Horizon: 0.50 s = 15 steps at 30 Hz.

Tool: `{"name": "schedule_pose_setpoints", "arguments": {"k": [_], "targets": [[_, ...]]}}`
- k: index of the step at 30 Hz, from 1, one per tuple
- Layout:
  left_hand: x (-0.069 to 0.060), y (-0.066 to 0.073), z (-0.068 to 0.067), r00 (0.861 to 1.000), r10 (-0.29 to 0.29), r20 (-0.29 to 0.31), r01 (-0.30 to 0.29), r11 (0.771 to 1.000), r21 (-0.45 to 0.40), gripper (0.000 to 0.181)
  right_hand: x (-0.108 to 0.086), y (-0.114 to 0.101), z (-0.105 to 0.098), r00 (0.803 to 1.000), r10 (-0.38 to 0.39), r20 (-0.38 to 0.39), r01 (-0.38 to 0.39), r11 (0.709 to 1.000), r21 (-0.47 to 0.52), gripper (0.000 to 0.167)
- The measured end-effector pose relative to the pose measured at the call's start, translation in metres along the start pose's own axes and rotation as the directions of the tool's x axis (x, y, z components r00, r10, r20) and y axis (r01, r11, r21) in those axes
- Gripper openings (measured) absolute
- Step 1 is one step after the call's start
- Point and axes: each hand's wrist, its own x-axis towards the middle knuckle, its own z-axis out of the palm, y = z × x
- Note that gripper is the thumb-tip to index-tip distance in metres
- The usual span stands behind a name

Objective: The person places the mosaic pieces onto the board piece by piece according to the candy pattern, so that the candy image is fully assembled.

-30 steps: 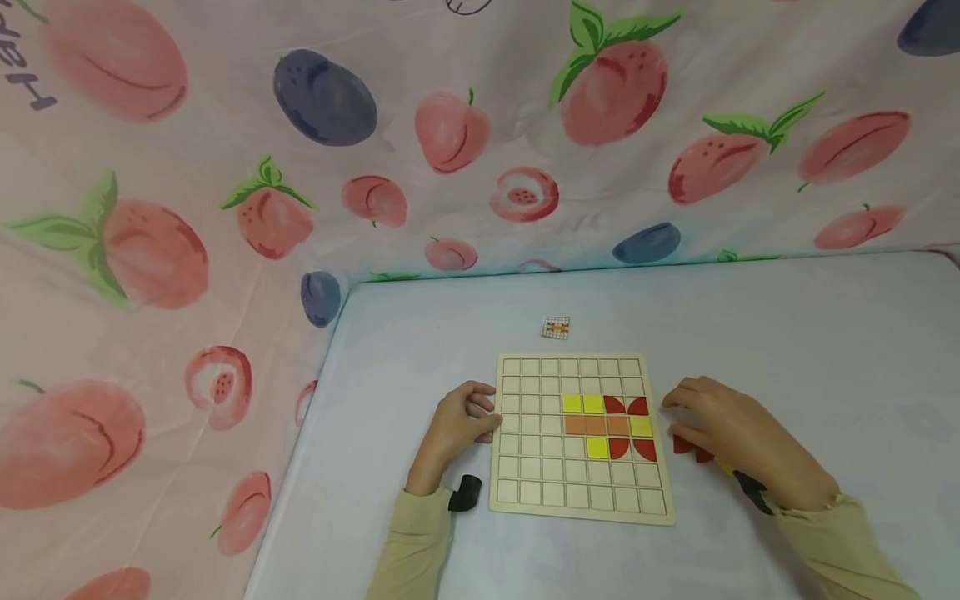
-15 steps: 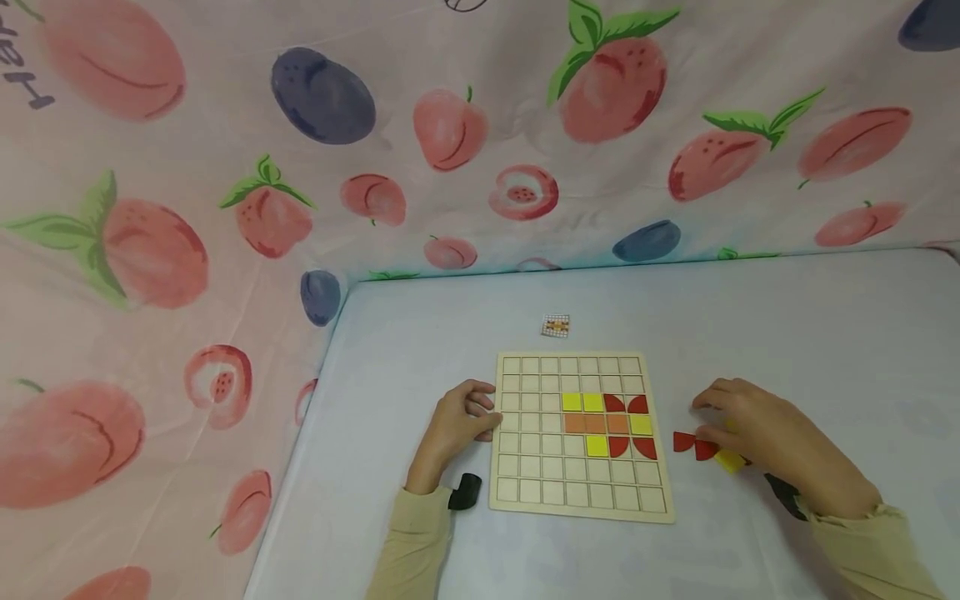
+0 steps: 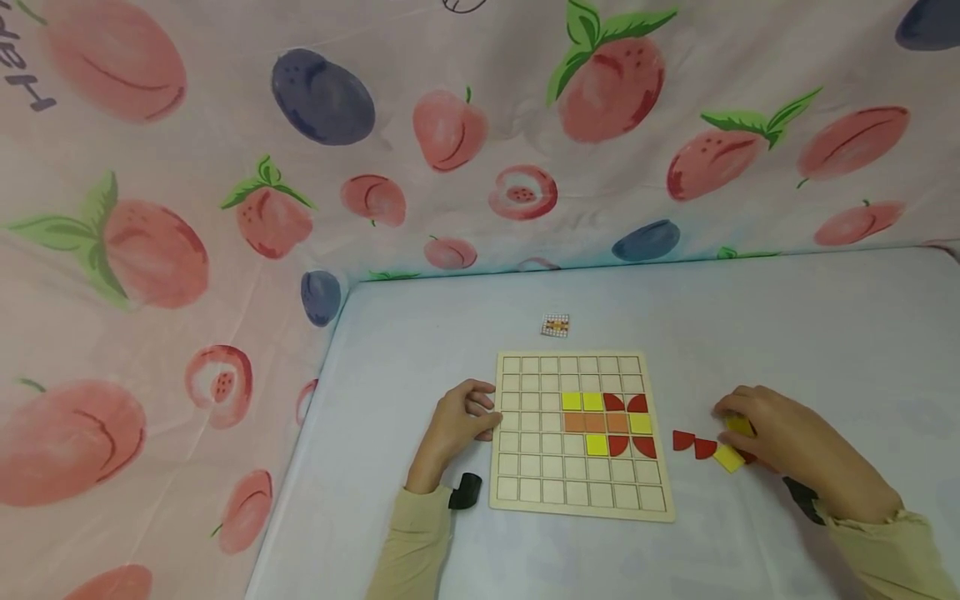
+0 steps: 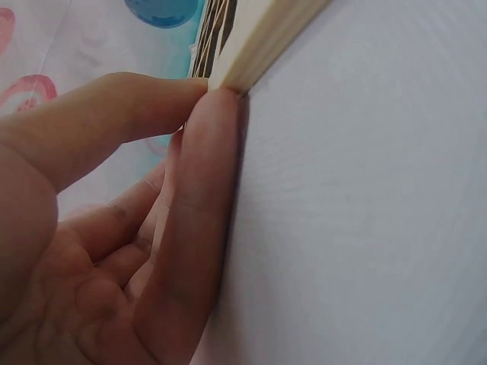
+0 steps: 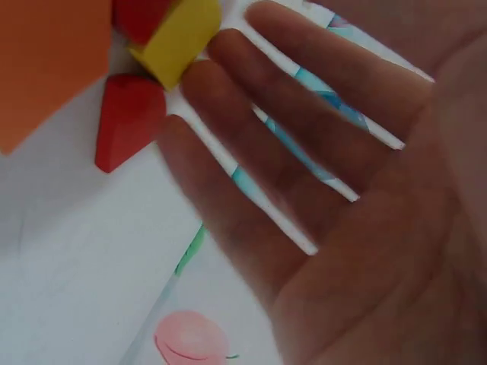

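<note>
Yellow, one block [image 3: 739, 426] sits right of the wooden grid board [image 3: 529, 467], between the thumb and straight fingers of the right hand [image 3: 798, 446], the nearer one; firm contact is hard to tell. The left hand [image 3: 459, 417] pinches the board's left edge.

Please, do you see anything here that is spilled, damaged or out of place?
Nothing looks spilled or damaged. The yellow tile next to two loose red pieces lies askew beside the board, odd against the straight coloured rows on it.
</note>
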Motion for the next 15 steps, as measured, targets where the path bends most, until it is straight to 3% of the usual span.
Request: {"name": "schedule_pose_setpoints", "arguments": {"k": [15], "targets": [[-0.0033,0.0042,-0.0015,1.0,0.005,-0.002,-0.005,1.0,-0.003,0.041,-0.0013,-0.0007,0.0031,1.0,-0.005,-0.016,0.005,1.0,-0.002,0.019]]}}
